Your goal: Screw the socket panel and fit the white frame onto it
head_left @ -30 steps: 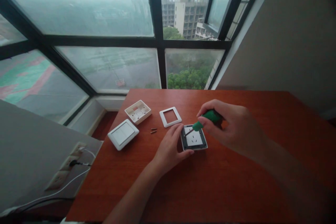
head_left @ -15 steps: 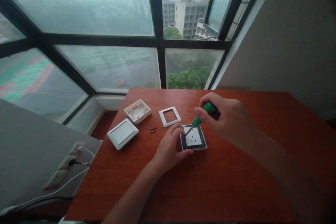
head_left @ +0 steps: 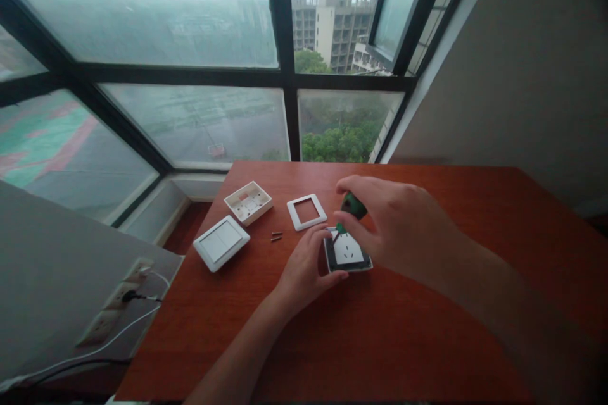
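My right hand [head_left: 380, 215] is closed around the green handle of a screwdriver [head_left: 354, 204]. The shaft slants down to the left side of a wall socket [head_left: 348, 248], which has a white face and a dark surround. Whether the tip sits in a screw I cannot make out. My left hand [head_left: 308, 259] grips the socket from the left, fingers at its far left corner and thumb along the near edge. Just beyond the socket lies a white cover frame [head_left: 306, 212]. Two small screws [head_left: 276, 236] rest left of my left hand.
On the table's [head_left: 427, 329] left part are a white switch panel [head_left: 221, 243] and an open white mounting box [head_left: 248, 202]. Windows rise behind the far edge. Wall outlets [head_left: 114, 300] with a plug and cables are at the lower left.
My right hand has moved left and turned over the socket, bringing the screwdriver handle more upright. My left hand and the socket keep their place.
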{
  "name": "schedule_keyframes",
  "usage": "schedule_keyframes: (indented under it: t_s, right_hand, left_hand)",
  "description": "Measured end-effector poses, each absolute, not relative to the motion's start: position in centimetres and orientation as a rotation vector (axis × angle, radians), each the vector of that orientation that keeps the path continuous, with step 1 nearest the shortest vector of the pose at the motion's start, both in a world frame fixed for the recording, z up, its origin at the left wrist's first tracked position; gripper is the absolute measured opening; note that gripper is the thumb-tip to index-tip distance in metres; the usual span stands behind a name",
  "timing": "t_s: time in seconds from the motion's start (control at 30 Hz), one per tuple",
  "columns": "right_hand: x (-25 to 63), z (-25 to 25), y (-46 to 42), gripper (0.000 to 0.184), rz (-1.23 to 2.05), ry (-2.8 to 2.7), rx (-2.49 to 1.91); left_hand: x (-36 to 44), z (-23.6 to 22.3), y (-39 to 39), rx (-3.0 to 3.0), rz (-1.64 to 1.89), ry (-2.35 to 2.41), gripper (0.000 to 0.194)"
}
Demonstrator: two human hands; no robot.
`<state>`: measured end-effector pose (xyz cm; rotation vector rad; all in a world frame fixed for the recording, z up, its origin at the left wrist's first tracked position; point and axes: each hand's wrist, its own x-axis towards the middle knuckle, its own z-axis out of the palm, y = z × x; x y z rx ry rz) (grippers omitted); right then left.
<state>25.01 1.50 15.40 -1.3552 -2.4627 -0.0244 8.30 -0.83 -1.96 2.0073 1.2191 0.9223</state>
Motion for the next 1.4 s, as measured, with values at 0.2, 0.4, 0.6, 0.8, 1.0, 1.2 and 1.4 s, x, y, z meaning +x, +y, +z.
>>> schedule_keyframes:
  t_s: [0.2,0.4,0.6,0.8,1.0,1.2,1.4]
  right_hand:
    - [24.1,15.3,1.9,0.031,-0.243,-2.414,-1.504]
    - [24.4,15.4,2.6,0.021,-0.041,-2.426,-1.459]
    - [24.7,15.7,2.4,0.023,-0.107,-2.433,-1.498]
    - [24.6,15.3,2.3,0.021,-0.139,-2.428,-1.434]
    - [25.1,15.2,2.0,0.015,0.047,-2.443,-1.326]
    - [25.1,14.9,2.2,0.027,-0.14,-2.394,-1.53]
    - [25.2,14.6,1.9,0.016,0.079,-2.421,-1.256]
  left_hand:
    - [8.3,-2.4,-0.9,2.033,0.916,1.253,0.074]
    - [8.2,-2.3,-0.8,2.05,0.894,1.236,0.076]
    - [8.2,-2.3,-0.8,2.043,0.913,1.226,0.079]
    - [8.2,-2.2,-0.8,2.048,0.905,1.228,0.076]
    - [8.2,-1.9,-0.8,2.036,0.9,1.209,0.08]
    - [8.1,-2.1,-0.8,2.053,0.89,1.227,0.075]
    - [8.2,-2.1,-0.8,2.043,0.904,1.223,0.08]
